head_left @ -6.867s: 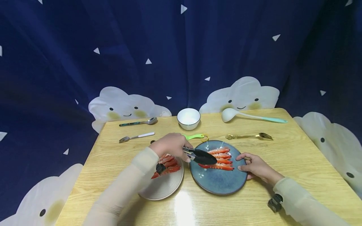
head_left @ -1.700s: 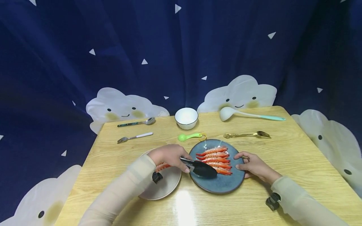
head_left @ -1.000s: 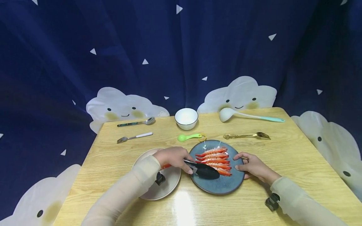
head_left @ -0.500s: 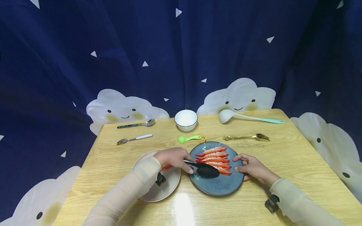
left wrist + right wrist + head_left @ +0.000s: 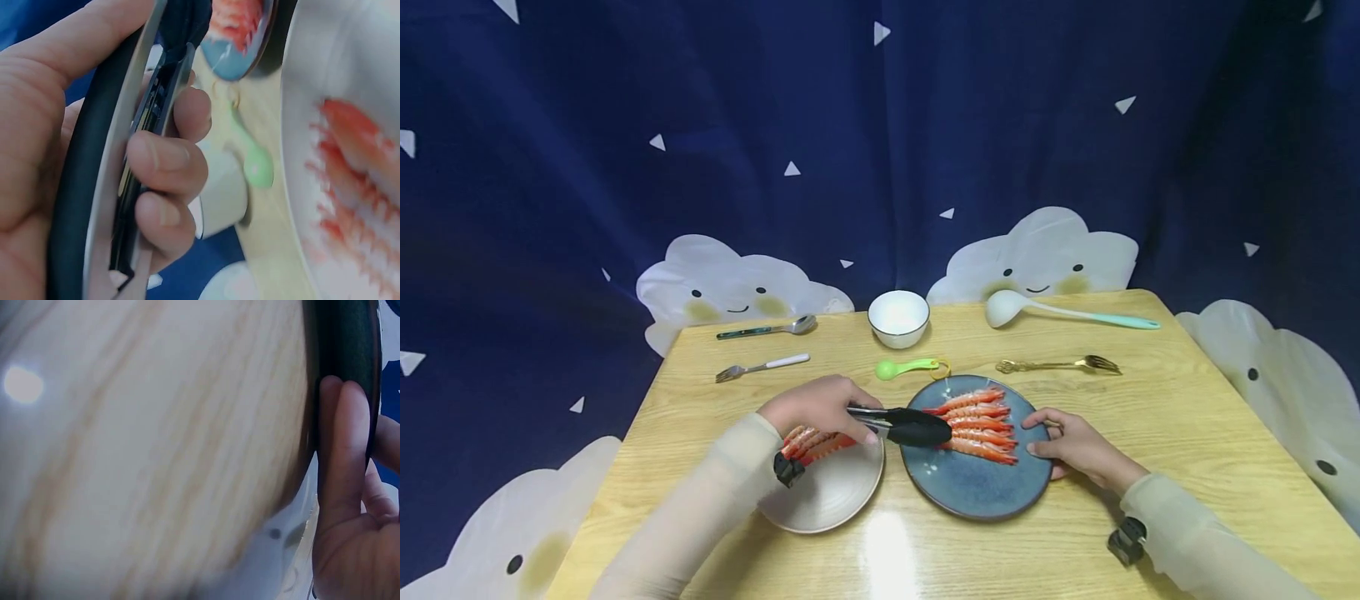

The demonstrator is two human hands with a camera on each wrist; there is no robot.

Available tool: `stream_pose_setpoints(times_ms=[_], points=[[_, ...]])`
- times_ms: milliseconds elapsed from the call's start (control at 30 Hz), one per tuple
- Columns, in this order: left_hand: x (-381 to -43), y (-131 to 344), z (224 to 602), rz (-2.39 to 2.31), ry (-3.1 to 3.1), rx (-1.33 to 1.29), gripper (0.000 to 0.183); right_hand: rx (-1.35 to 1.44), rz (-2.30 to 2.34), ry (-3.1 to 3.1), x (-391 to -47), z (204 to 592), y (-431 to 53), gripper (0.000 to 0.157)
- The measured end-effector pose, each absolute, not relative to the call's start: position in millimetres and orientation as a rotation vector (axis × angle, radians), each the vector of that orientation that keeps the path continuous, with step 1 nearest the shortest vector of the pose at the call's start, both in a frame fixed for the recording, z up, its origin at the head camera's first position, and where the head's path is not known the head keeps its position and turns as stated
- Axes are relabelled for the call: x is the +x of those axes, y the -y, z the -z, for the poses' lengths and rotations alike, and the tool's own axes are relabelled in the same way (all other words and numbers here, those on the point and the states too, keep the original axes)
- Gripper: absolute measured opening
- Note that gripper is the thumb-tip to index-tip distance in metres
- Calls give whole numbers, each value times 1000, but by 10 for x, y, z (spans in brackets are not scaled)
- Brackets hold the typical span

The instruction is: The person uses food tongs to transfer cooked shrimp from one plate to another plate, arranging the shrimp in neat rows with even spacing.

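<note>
My left hand (image 5: 820, 406) grips black-headed metal tongs (image 5: 917, 427), reaching over the pale plate (image 5: 835, 498). Their heads overlap the left rim of the blue plate (image 5: 977, 493), beside a row of several red-orange shrimp (image 5: 983, 423). More shrimp (image 5: 829, 448) lie on the pale plate, partly hidden under my hand. In the left wrist view, fingers (image 5: 165, 159) curl round the tongs' black-and-silver handle (image 5: 81, 181). On the right, my right hand (image 5: 1078, 446) pinches the blue plate's rim between thumb and fingers; the right wrist view shows the plate's dark edge (image 5: 347, 344) there.
Behind the plates are a green measuring spoon (image 5: 904, 367) and a white bowl (image 5: 898, 319). A spoon (image 5: 767, 329) and white-handled fork (image 5: 763, 367) lie back left; a gold fork (image 5: 1060, 364) and white ladle (image 5: 1060, 310) back right. A patterned blue curtain hangs behind the table.
My left hand has moved left with the tongs, drawing their heads back off the nearest shrimp. The row on the blue plate is longer than several seconds ago. My right hand keeps its hold.
</note>
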State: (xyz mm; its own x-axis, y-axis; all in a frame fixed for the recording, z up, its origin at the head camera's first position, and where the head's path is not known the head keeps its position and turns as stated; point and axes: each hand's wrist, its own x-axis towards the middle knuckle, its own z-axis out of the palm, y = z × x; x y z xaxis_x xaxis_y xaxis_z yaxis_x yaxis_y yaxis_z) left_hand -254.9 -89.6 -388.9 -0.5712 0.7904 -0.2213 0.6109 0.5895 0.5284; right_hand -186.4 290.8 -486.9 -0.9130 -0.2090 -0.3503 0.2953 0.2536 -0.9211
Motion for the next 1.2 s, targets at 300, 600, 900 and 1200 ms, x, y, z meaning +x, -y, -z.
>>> stream_pose_setpoints(times_ms=[300,600,900,1200], points=[[-2416,1419,3594,-425,-2655,804,65,81,1677,-2170,-1869,4880,-2920,42],[-2231,1903,3618,-285,-2751,684,70,75,1682,-2157,-1873,4878,-2914,42],[-2115,2051,3742,-217,-2732,636,65,91,1672,-2153,-1861,4876,-2917,42],[-2044,2085,3746,-288,-2703,669,63,81,1648,-2182,-1859,4856,-2904,41]])
